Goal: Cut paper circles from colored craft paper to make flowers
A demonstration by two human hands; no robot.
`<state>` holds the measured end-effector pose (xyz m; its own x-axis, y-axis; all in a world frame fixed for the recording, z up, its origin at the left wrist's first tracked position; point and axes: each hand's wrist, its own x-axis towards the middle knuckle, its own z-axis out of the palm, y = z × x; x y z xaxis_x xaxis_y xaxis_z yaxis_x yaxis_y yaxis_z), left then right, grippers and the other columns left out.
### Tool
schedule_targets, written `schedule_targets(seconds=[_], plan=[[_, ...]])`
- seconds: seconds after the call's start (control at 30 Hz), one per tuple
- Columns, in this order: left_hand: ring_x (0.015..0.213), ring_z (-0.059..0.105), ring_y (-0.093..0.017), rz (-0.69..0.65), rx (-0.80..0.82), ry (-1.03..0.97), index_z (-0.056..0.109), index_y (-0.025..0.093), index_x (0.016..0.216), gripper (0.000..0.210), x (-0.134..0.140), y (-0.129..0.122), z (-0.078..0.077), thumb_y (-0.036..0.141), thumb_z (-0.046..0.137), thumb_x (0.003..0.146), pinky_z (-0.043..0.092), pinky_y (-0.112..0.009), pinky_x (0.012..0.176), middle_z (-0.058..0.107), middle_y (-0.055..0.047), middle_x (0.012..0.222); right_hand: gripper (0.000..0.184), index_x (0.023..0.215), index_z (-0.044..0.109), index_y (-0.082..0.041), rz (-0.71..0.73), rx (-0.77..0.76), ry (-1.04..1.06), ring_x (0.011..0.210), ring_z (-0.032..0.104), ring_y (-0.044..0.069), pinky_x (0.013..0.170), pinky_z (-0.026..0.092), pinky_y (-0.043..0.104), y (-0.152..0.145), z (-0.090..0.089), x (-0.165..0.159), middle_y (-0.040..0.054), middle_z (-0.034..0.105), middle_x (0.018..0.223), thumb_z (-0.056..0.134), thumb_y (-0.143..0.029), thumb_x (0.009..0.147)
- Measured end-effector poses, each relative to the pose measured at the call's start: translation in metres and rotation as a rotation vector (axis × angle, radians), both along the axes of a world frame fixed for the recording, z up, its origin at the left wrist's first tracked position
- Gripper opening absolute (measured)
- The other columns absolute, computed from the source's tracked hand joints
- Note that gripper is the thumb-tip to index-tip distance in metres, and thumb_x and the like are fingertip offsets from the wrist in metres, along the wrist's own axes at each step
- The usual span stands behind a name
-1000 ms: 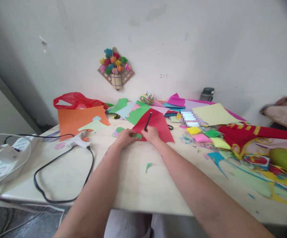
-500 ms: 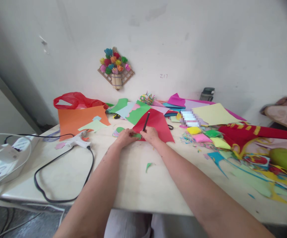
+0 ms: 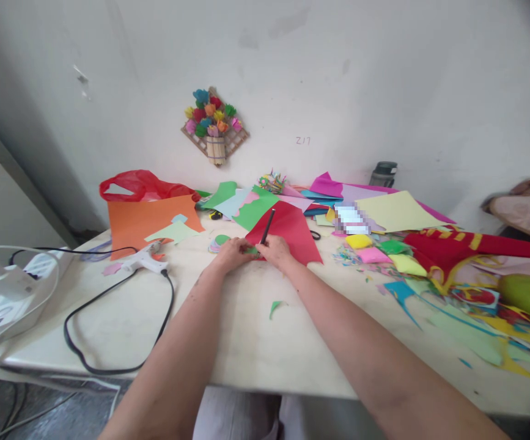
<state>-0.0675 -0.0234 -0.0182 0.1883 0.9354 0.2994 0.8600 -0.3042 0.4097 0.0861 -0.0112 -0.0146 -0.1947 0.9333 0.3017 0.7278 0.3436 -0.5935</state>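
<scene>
In my right hand (image 3: 274,249) is a dark pen (image 3: 269,225), gripped near its lower end and tilted, its tip by a small green paper piece (image 3: 252,250). That piece lies at the near left edge of a red sheet (image 3: 299,229). My left hand (image 3: 233,253) has its fingers closed over the green piece, pinning it against the red sheet; part of it is hidden under them. Just left of that hand sits a small stack of round paper cutouts (image 3: 219,242), green on top. A curved green scrap (image 3: 276,307) rests on the table between my forearms.
A white glue gun (image 3: 144,260) with a looped black cable lies left, near a power strip (image 3: 21,293). Behind it is an orange sheet (image 3: 129,223). Clay packets (image 3: 375,254), a phone (image 3: 351,219) and colored scraps (image 3: 471,336) cover the right side.
My right hand and the pen have shifted slightly left, toward my left hand. The left hand stays in place on the green piece.
</scene>
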Motion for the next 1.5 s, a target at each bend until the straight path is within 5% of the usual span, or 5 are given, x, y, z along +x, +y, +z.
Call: schedule_targets(seconds=[0.53, 0.83, 1.07, 1.2, 1.5], plan=[[0.075, 0.057, -0.017, 0.012, 0.014, 0.027, 0.065, 0.02, 0.089, 0.033, 0.0, 0.001, -0.001, 0.042, 0.063, 0.064, 0.044, -0.027, 0.068, 0.063, -0.004, 0.082, 0.016, 0.072, 0.065, -0.017, 0.036, -0.021, 0.184, 0.07, 0.061, 0.015, 0.064, 0.043, 0.022, 0.002, -0.001, 0.0, 0.0031, 0.067, 0.066, 0.054, -0.027, 0.073], [0.09, 0.054, -0.022, 0.081, -0.013, 0.056, 0.058, 0.021, 0.099, 0.042, 0.004, -0.005, 0.004, 0.043, 0.063, 0.064, 0.041, -0.033, 0.08, 0.062, -0.005, 0.093, 0.023, 0.089, 0.065, -0.02, 0.012, 0.021, 0.308, 0.078, 0.064, 0.016, 0.071, 0.047, 0.025, 0.011, -0.003, 0.005, 0.0034, 0.07, 0.076, 0.052, -0.037, 0.079], [0.115, 0.038, -0.031, 0.26, -0.028, 0.144, 0.051, 0.02, 0.109, 0.061, 0.002, -0.005, 0.001, 0.055, 0.06, 0.06, 0.031, -0.041, 0.094, 0.051, -0.011, 0.117, 0.024, 0.088, 0.067, -0.022, 0.081, 0.005, 0.22, 0.079, 0.064, 0.015, 0.07, 0.046, 0.023, 0.012, 0.002, -0.007, 0.0028, 0.07, 0.077, 0.055, -0.04, 0.078], [0.131, 0.013, -0.034, 0.326, -0.067, 0.178, 0.046, 0.019, 0.116, 0.07, 0.002, -0.003, -0.001, 0.059, 0.058, 0.059, 0.011, -0.048, 0.104, 0.035, -0.011, 0.137, 0.026, 0.082, 0.069, -0.02, 0.106, -0.017, 0.148, 0.077, 0.063, 0.016, 0.065, 0.045, 0.022, 0.016, 0.004, -0.013, 0.0034, 0.069, 0.077, 0.059, -0.042, 0.074], [0.132, -0.015, -0.032, 0.445, -0.209, 0.214, 0.031, 0.017, 0.133, 0.087, 0.0, -0.002, -0.002, 0.061, 0.054, 0.061, -0.006, -0.058, 0.102, 0.015, -0.012, 0.147, 0.029, 0.08, 0.069, -0.02, 0.08, -0.001, 0.053, 0.071, 0.06, 0.015, 0.058, 0.041, 0.021, 0.017, 0.005, -0.015, 0.0026, 0.068, 0.075, 0.057, -0.045, 0.074]])
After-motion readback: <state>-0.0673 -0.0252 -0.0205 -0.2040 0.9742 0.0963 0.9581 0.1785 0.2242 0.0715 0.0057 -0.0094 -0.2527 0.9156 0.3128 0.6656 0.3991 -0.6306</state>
